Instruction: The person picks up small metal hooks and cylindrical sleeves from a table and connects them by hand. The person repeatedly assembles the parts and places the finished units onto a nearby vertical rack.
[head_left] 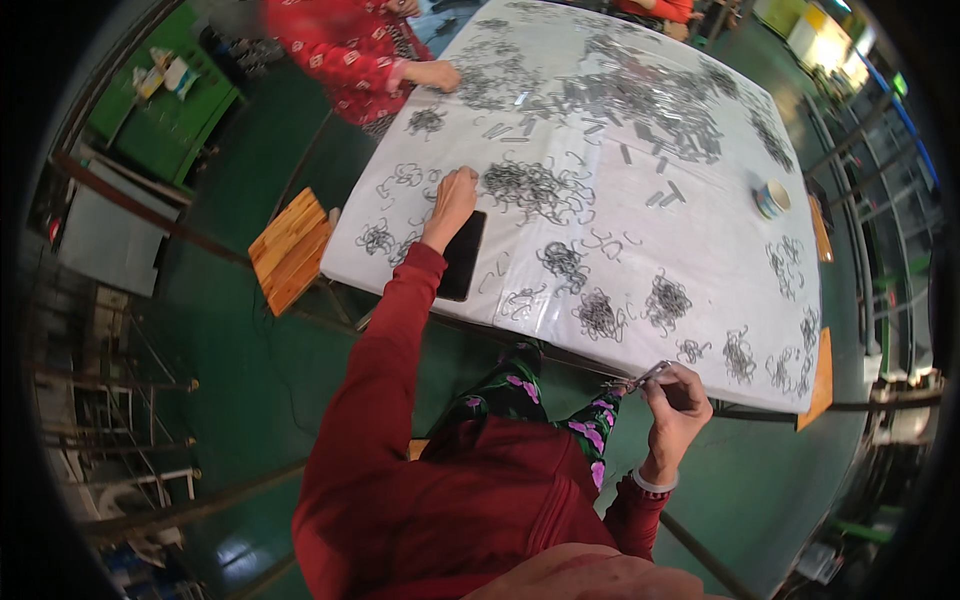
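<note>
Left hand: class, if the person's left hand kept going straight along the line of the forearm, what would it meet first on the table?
Probably the large heap of wire hooks just beyond the left hand, on the white table cover. Depth is hard to judge in this curved view.

A flat black phone (463,256), screen dark, lies near the white table's (700,250) front-left edge.

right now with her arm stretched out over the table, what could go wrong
The left hand reaches past the black phone near the table edge; the sleeve could nudge it off. The right hand holds a small metal piece out past the edge, so a slip may drop it. Wire piles by the edge could get swept off.
</note>
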